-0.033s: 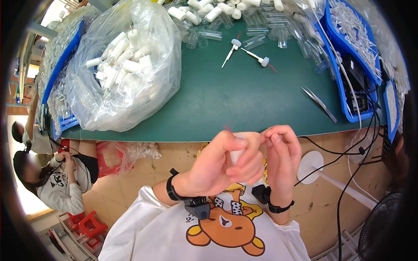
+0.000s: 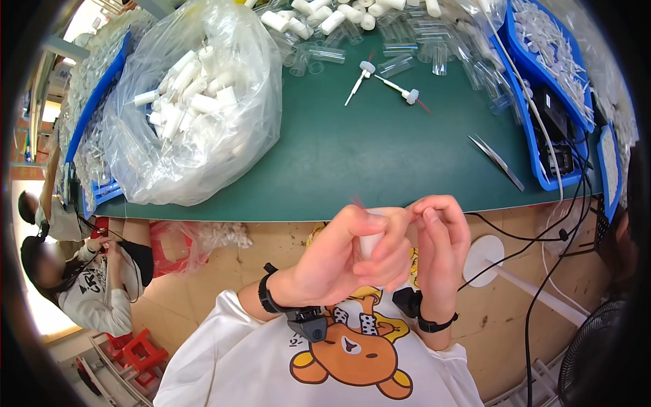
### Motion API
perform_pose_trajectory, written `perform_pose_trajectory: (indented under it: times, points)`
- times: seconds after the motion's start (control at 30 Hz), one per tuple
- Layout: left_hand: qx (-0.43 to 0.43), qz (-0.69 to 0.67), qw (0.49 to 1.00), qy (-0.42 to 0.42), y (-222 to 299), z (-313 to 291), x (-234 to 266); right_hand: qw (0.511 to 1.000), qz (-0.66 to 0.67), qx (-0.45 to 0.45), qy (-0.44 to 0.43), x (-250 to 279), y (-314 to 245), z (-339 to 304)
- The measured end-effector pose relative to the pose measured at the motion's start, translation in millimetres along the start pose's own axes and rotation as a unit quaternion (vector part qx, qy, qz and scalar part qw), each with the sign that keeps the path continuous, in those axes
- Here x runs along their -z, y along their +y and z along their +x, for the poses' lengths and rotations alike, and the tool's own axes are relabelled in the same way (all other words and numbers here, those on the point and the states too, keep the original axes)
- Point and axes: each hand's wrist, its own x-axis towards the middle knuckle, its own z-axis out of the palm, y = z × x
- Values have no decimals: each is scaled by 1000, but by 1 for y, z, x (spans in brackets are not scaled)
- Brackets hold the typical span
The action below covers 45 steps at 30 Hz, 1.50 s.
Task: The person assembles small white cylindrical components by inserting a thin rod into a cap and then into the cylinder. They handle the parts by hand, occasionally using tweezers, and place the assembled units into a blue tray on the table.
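My left hand [image 2: 336, 261] is wrapped round a small white cylinder [image 2: 369, 244], in front of the table's near edge. Thin red strands [image 2: 357, 202] stick out above its thumb. Close by on the right, my right hand [image 2: 441, 237] has its thumb and index fingertips pinched together, near the left fingers. Whatever lies in that pinch is too small or too hidden to make out. On the table beyond lie two thin white stems with grey-white caps and red strands, one a white stem piece [image 2: 366, 68] and the other a second stem piece [image 2: 410, 95].
A clear plastic bag [image 2: 251, 146] of white cylinders stands on the green table [image 2: 352, 156] at left. Clear tubes [image 2: 441, 61] lie at the back. Tweezers [image 2: 498, 163] rest at right by a blue bin [image 2: 539, 163]. Black cables [image 2: 536, 305] hang at right; a person [image 2: 95, 285] sits at left.
The red strands above my left hand have shifted slightly. Both hands stay in nearly the same place and grip.
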Motion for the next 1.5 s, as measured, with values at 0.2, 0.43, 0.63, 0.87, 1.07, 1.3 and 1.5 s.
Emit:
perform_pose_trajectory:
  times: [0.2,0.43,0.63,0.87,1.07,1.3,1.5]
  points:
    - [6,-60,997,-43,-2,3,4,814,-490,285,127,10,18,6]
    - [-33,-41,998,-20,-2,1,1,710,-652,233,132,15,33,18]
    - [-46,52,997,34,0,3,-5,700,-662,233,130,16,33,18]
    - [-6,-8,999,-44,3,4,4,695,-666,239,130,17,33,18]
    - [17,2,1000,-8,4,2,0,692,-667,242,134,16,34,18]
    - [11,-12,999,-31,5,1,1,686,-670,248,136,17,36,18]
    - [1,-45,998,-43,-1,2,0,684,-671,249,140,18,39,19]
